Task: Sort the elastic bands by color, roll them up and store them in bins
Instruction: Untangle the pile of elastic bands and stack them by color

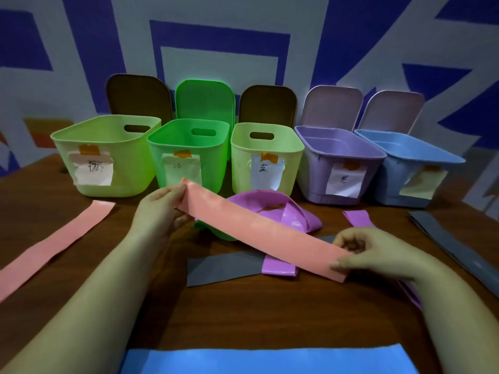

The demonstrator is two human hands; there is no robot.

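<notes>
Hands stretching a pink band above the sorting pile.

Part of the pile is hidden: a green band (216, 233) is seen only as a sliver under the pink band (259, 230), and the purple bands (283, 211) and a grey band (224, 268) are partly covered by it. The pink band's far end is pinched by the left hand (159, 209) and its near end by the curled fingers of the right hand (361, 252), so it is held taut above the wooden table (243, 319). A blue band (270, 360) is cut off by the lower edge, a second pink band (54, 247) by the left edge. Labels on the five open bins (108, 157) are too blurred to be read. Bare tabletop is seen between the forearms.
</notes>
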